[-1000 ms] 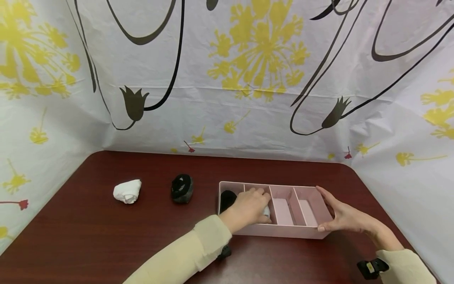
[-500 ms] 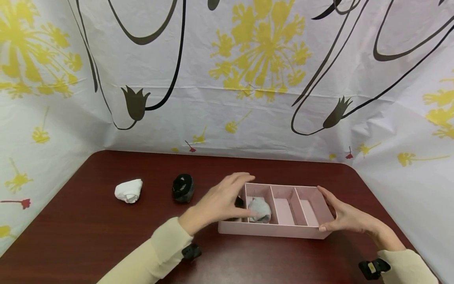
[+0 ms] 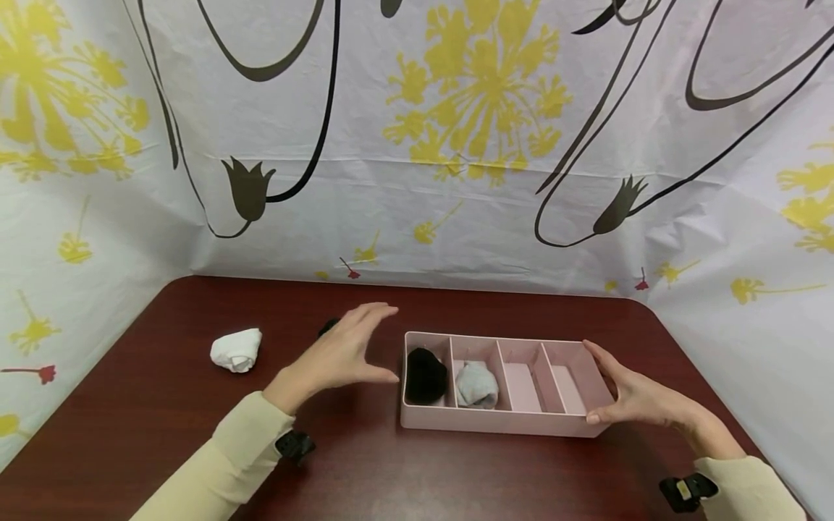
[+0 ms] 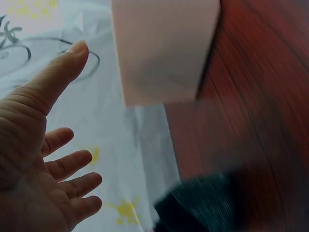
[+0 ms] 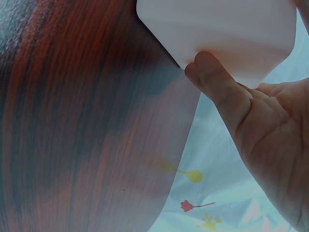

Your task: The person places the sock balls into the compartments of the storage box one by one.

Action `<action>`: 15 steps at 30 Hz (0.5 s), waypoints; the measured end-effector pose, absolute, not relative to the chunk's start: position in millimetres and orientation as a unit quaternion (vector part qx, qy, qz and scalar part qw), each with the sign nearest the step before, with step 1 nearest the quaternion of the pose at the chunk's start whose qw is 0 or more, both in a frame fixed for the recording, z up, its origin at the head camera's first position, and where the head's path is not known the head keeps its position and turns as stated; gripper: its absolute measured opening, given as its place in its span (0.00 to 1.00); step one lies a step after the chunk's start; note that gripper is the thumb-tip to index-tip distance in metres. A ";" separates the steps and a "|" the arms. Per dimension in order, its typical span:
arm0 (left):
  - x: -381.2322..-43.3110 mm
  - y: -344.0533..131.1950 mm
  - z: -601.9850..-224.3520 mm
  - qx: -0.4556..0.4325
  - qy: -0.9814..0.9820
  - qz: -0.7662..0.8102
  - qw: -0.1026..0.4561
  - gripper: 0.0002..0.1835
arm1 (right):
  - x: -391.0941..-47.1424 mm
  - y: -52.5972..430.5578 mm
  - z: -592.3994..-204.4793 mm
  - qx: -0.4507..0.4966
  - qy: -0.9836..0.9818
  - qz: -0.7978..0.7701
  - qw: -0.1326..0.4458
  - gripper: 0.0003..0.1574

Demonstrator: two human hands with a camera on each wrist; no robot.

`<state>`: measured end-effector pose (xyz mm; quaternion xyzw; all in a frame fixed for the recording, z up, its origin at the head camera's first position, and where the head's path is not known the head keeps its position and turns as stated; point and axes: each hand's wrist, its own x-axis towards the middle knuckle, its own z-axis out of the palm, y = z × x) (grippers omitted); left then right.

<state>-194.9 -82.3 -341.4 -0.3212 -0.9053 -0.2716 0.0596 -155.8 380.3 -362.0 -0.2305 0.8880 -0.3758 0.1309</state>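
A pink box (image 3: 508, 423) with a row of compartments stands on the table. Its leftmost compartment holds a black rolled-up sock bundle (image 3: 426, 376); a grey rolled-up sock bundle (image 3: 477, 385) lies in the one beside it. My left hand (image 3: 339, 354), fingers and thumb spread with nothing between them, is left of the box. Behind it a dark rolled-up sock bundle (image 3: 328, 327) is mostly hidden in the head view; the left wrist view shows this dark bundle (image 4: 198, 205) below the fingers. My right hand (image 3: 641, 401) grips the box's right end between thumb and fingers.
A white rolled-up sock bundle (image 3: 236, 351) lies on the dark red wooden table (image 3: 163, 434), farther left. A patterned white cloth (image 3: 417, 217) hangs around the back and sides of the table.
My left hand has come out of the second compartment, leaving the grey sock bundle there, and moved left toward the dark bundle. My right hand stays on the box's end.
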 end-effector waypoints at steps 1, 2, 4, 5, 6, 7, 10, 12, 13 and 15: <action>-196.5 -86.0 -342.8 -0.315 -0.907 -0.273 0.054 0.51 | -155.8 380.3 -361.9 -0.231 0.888 -0.376 0.131 0.69; -198.3 -89.4 -344.6 -0.310 -0.909 -0.273 0.050 0.51 | -155.8 380.2 -361.9 -0.231 0.887 -0.377 0.131 0.69; -201.7 -95.6 -348.3 -0.299 -0.914 -0.271 0.043 0.52 | -155.9 380.0 -361.7 -0.231 0.887 -0.377 0.132 0.69; -203.2 -98.3 -350.1 -0.295 -0.915 -0.271 0.040 0.52 | -155.9 379.9 -361.6 -0.231 0.886 -0.378 0.132 0.69; -204.6 -100.8 -351.8 -0.290 -0.917 -0.271 0.037 0.52 | -156.0 379.8 -361.5 -0.231 0.887 -0.378 0.131 0.69; -206.0 -103.1 -353.3 -0.286 -0.919 -0.271 0.033 0.52 | -156.0 379.7 -361.4 -0.232 0.886 -0.379 0.132 0.69; -209.8 -109.8 -357.1 -0.275 -0.922 -0.272 0.020 0.53 | -156.1 379.7 -361.5 -0.232 0.886 -0.380 0.130 0.70; -212.4 -113.7 -359.3 -0.270 -0.923 -0.273 0.011 0.52 | -156.0 379.8 -361.7 -0.231 0.886 -0.381 0.131 0.70; -213.7 -115.5 -360.3 -0.269 -0.924 -0.272 0.008 0.52 | -156.0 379.9 -361.9 -0.230 0.885 -0.383 0.132 0.70; -216.6 -118.7 -362.8 -0.267 -0.926 -0.267 0.002 0.52 | -155.8 380.2 -362.4 -0.229 0.884 -0.385 0.133 0.70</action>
